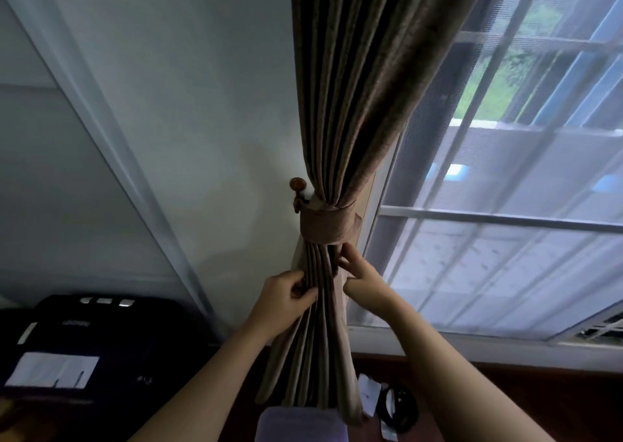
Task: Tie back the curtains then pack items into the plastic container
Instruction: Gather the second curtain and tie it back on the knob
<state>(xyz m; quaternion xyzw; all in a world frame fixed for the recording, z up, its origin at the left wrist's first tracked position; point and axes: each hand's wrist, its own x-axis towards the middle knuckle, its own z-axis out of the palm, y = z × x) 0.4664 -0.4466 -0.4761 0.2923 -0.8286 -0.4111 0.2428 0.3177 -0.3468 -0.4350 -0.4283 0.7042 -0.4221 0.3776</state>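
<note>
While the tie-back band [328, 224] cinches the curtain [364, 87], the left hand [286, 298] and right hand [362, 278] pinch pleats just below that band, seemingly neatening them.

No word, brand or number can be read with certainty anywhere in the view. A short line of pale lettering [77, 323] is printed on the top of the dark case [135, 340] at the lower left, and a few small pale marks [145, 379] are seen nearer its front, but both are too blurred to be made out. No legible print is shown on the white label [52, 371] stuck to that case, and only a faint reddish speck can be seen on the white tag [369, 392] below the window.
</note>
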